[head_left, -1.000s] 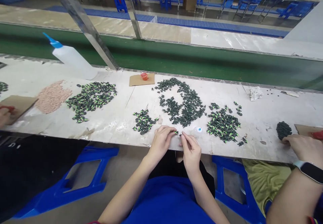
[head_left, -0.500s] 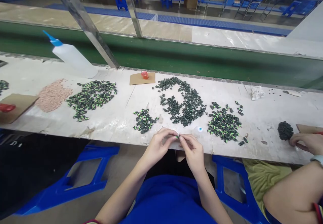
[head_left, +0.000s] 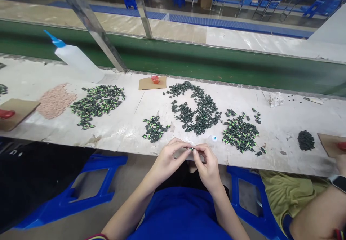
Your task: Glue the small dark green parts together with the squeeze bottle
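At the table's front edge, my left hand [head_left: 171, 157] and my right hand [head_left: 207, 162] meet fingertip to fingertip. Both pinch one small dark green piece [head_left: 191, 149] with a bright green spot. Beyond them lies a large pile of plain dark green pieces [head_left: 204, 114]. A small pile of green-spotted pieces [head_left: 154, 129] is just past my left hand, and a larger spotted pile [head_left: 240, 133] lies to the right. A small white bottle with a blue tip [head_left: 213, 138] lies close to my right hand.
A large white bottle [head_left: 78, 63] leans at the back left near a metal post [head_left: 94, 31]. Cardboard [head_left: 144, 84] holds a red cup [head_left: 155, 79]. Farther left are another spotted pile [head_left: 98, 103] and pinkish pieces [head_left: 56, 101]. Another person's arm [head_left: 319, 207] is at the right, near a black pile [head_left: 306, 140].
The other person's hand at the right has moved away from the black pile toward the red item on the cardboard. My fingers have shifted slightly around the small piece.
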`<action>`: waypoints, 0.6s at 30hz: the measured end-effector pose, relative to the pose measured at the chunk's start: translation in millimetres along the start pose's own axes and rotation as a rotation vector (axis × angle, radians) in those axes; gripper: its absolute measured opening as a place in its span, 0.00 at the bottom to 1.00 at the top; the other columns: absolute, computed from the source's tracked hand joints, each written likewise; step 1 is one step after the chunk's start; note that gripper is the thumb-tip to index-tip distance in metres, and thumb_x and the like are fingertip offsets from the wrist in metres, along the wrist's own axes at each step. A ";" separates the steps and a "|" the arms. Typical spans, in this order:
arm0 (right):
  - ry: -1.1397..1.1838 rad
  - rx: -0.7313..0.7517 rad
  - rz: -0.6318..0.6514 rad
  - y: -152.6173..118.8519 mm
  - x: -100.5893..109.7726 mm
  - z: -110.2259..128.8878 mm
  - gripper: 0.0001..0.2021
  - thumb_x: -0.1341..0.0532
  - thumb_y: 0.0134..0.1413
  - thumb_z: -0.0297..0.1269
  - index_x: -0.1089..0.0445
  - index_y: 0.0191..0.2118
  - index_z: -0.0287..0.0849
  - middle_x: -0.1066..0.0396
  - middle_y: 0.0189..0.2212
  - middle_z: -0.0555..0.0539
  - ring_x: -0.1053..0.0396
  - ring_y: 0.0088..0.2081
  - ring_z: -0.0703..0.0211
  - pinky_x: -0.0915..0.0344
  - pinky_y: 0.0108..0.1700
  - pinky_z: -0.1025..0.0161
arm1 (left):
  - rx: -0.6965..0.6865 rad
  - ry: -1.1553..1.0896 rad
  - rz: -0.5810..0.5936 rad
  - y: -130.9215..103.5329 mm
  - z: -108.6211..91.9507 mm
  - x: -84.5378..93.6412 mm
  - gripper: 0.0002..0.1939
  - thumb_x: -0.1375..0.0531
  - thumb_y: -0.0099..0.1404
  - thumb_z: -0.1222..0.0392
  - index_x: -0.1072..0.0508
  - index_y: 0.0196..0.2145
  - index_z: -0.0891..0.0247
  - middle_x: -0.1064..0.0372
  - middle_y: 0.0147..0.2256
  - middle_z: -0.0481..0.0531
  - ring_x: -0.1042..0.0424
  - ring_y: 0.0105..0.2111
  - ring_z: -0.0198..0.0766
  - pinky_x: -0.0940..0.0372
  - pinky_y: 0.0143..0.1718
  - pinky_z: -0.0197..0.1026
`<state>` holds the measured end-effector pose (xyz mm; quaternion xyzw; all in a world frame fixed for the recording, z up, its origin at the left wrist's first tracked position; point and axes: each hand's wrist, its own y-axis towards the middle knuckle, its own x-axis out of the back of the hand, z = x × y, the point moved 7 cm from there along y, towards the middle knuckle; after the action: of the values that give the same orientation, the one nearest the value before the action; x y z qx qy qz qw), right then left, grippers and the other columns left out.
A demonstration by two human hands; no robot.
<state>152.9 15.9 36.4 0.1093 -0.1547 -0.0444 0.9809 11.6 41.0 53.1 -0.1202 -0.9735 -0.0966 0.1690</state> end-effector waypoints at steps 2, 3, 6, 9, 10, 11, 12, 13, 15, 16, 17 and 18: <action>-0.019 0.024 -0.006 0.3 -0.5 3.0 0.05 0.44 0.60 0.35 0.32 0.36 0.43 0.29 0.31 0.46 0.28 0.33 0.59 0.29 0.35 0.63 | 0.010 -0.007 -0.005 -0.1 -0.1 0.3 0.06 0.40 0.62 0.62 0.23 0.37 0.59 0.27 0.34 0.53 0.26 0.37 0.40 0.29 0.40 0.41; -0.029 0.038 -0.011 0.7 -0.5 4.7 0.04 0.44 0.60 0.35 0.32 0.36 0.43 0.29 0.31 0.47 0.28 0.33 0.59 0.29 0.35 0.63 | 0.016 -0.009 -0.006 0.0 0.1 0.0 0.06 0.40 0.62 0.62 0.23 0.37 0.59 0.27 0.34 0.53 0.26 0.37 0.40 0.29 0.40 0.41; -0.063 0.086 -0.033 1.9 -0.2 9.7 0.04 0.43 0.59 0.33 0.32 0.36 0.43 0.29 0.31 0.46 0.28 0.33 0.58 0.30 0.35 0.63 | 0.044 -0.018 -0.029 0.3 2.2 -1.0 0.06 0.40 0.61 0.62 0.23 0.35 0.60 0.27 0.33 0.52 0.26 0.37 0.40 0.29 0.40 0.41; -0.099 0.138 -0.062 1.3 -0.5 12.4 0.04 0.44 0.59 0.33 0.32 0.36 0.43 0.29 0.31 0.46 0.28 0.33 0.58 0.30 0.35 0.62 | 0.073 -0.029 -0.080 -0.3 4.4 -2.4 0.05 0.39 0.60 0.62 0.23 0.33 0.60 0.27 0.33 0.52 0.26 0.36 0.40 0.29 0.39 0.41; -0.111 0.156 -0.070 0.8 -0.9 12.7 0.04 0.44 0.59 0.33 0.32 0.36 0.44 0.29 0.31 0.46 0.28 0.33 0.57 0.29 0.35 0.61 | 0.078 -0.028 -0.092 -0.7 4.4 -3.2 0.04 0.39 0.60 0.62 0.23 0.33 0.60 0.27 0.33 0.52 0.26 0.36 0.40 0.29 0.39 0.41; -0.122 0.171 -0.076 0.3 -1.2 12.6 0.04 0.44 0.59 0.32 0.32 0.36 0.44 0.29 0.31 0.46 0.28 0.33 0.57 0.29 0.35 0.61 | 0.077 -0.024 -0.102 -1.2 3.9 -3.9 0.04 0.39 0.60 0.62 0.24 0.33 0.60 0.27 0.33 0.52 0.26 0.36 0.40 0.29 0.39 0.41; -0.131 0.185 -0.079 -0.1 -1.4 12.2 0.04 0.44 0.60 0.32 0.32 0.37 0.44 0.29 0.31 0.46 0.28 0.34 0.57 0.29 0.35 0.61 | 0.073 -0.016 -0.108 -1.7 3.1 -4.6 0.04 0.39 0.60 0.62 0.24 0.33 0.60 0.27 0.33 0.52 0.27 0.36 0.40 0.29 0.39 0.41; -0.137 0.198 -0.079 -0.3 -1.6 11.6 0.04 0.44 0.59 0.32 0.32 0.37 0.44 0.29 0.31 0.46 0.28 0.34 0.57 0.29 0.35 0.60 | 0.064 -0.008 -0.114 -2.3 2.0 -5.1 0.04 0.39 0.60 0.63 0.24 0.34 0.60 0.27 0.33 0.52 0.27 0.36 0.40 0.30 0.39 0.41; -0.141 0.221 -0.081 -0.1 -0.9 10.4 0.04 0.44 0.59 0.32 0.32 0.37 0.44 0.29 0.31 0.45 0.28 0.34 0.56 0.29 0.36 0.60 | 0.041 0.007 -0.125 -3.4 0.0 -5.8 0.05 0.40 0.61 0.63 0.24 0.34 0.60 0.27 0.33 0.52 0.27 0.37 0.39 0.30 0.40 0.40; -0.143 0.232 -0.082 0.0 0.1 10.2 0.04 0.44 0.59 0.31 0.32 0.37 0.44 0.29 0.31 0.46 0.28 0.34 0.56 0.29 0.36 0.60 | 0.031 0.009 -0.124 -3.9 -0.4 -6.4 0.05 0.40 0.61 0.63 0.24 0.35 0.60 0.26 0.33 0.52 0.27 0.37 0.40 0.30 0.40 0.41; -0.149 0.243 -0.083 0.0 1.2 10.4 0.04 0.43 0.58 0.31 0.32 0.37 0.44 0.29 0.31 0.46 0.28 0.34 0.57 0.29 0.35 0.60 | 0.025 0.006 -0.119 -4.2 -0.4 -7.5 0.05 0.40 0.61 0.63 0.24 0.35 0.60 0.26 0.33 0.52 0.27 0.37 0.40 0.30 0.40 0.41; -0.158 0.252 -0.083 -0.2 2.5 11.1 0.04 0.43 0.58 0.31 0.32 0.37 0.44 0.29 0.31 0.46 0.28 0.33 0.57 0.29 0.35 0.60 | 0.024 -0.003 -0.110 -4.4 -0.2 -8.8 0.05 0.40 0.61 0.63 0.24 0.34 0.60 0.26 0.33 0.53 0.27 0.37 0.40 0.30 0.40 0.41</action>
<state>151.8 13.3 47.4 0.2339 -0.2311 -0.0736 0.9415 18.5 35.1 49.5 -0.0646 -0.9800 -0.0939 0.1632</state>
